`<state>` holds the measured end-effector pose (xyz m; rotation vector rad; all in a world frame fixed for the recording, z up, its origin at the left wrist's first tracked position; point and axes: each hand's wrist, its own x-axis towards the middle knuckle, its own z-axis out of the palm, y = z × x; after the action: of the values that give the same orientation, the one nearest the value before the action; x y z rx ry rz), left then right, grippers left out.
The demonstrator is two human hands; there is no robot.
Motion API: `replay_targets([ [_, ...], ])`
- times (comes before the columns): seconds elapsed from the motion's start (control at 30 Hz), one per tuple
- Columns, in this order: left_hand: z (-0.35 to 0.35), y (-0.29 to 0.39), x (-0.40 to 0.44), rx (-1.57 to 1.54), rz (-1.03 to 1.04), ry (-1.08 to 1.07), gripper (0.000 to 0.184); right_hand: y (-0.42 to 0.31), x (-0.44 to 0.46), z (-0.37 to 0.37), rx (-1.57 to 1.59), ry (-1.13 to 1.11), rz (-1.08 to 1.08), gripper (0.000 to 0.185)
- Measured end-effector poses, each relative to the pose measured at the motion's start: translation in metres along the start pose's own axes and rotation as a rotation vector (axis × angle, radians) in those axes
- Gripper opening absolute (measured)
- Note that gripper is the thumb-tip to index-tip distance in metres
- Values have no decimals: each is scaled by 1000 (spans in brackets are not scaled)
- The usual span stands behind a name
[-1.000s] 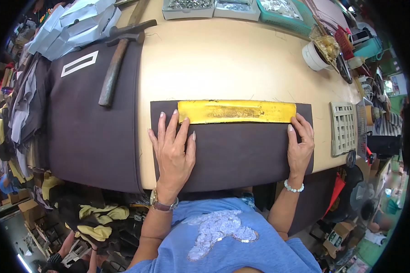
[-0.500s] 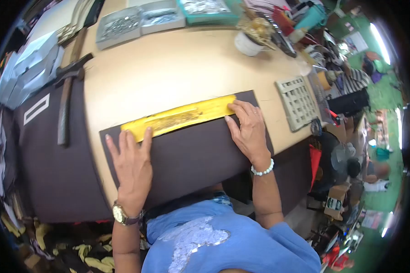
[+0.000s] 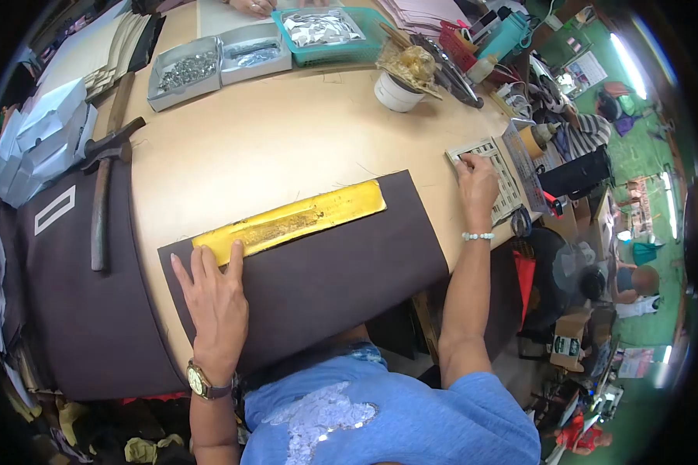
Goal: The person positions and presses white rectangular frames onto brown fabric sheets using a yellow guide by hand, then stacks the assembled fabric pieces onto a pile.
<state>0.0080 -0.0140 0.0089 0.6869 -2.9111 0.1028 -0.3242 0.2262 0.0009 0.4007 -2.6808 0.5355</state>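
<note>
A dark brown rectangular sheet (image 3: pixel 326 256) lies on the table in front of me. Along its far edge rests a long yellow strip (image 3: pixel 349 203) with a worn, darkened middle. My left hand (image 3: pixel 219 298) is open, fingers outstretched, its fingertips resting on the strip's left end and on the sheet beside it. At the right, my right hand (image 3: pixel 478 186) reaches over a pale slotted tray (image 3: pixel 507 186), its fingers bent together at the tray. Whatever they pinch, if anything, is too small to make out.
Two hammers (image 3: pixel 101 209) lie at the left by another dark sheet (image 3: pixel 70 302). Grey boxes of metal parts (image 3: pixel 184 76) and a teal basket (image 3: pixel 326 54) stand at the back, near a white tub (image 3: pixel 398 93). Another person's hand (image 3: pixel 254 6) shows at the far edge.
My right hand has left the yellow strip's right end and moved right to the slotted tray. My left hand stays on the strip's left end. The whole view has shifted slightly.
</note>
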Motion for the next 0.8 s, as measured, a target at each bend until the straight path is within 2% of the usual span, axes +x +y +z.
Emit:
replay_targets([
  [0.1,0,0,0,6,5,3,49,8,2,7,-57,-17,-34,23],
  [0.3,1,-1,0,-12,8,13,47,17,11,3,50,-107,-52,24],
  [0.4,-2,-1,0,-44,-15,-53,47,27,20,3,96,-167,-127,22],
  [0.5,0,-2,0,-39,-7,-28,47,31,22,8,37,-56,-234,24],
  [0.6,1,-3,-1,-38,5,3,47,16,16,0,-202,-50,-213,31],
  [0.7,0,-3,1,-31,22,49,45,5,11,-5,-357,114,-271,35],
  [0.8,-5,-4,2,-51,39,21,47,-7,10,-31,-324,277,-288,35],
])
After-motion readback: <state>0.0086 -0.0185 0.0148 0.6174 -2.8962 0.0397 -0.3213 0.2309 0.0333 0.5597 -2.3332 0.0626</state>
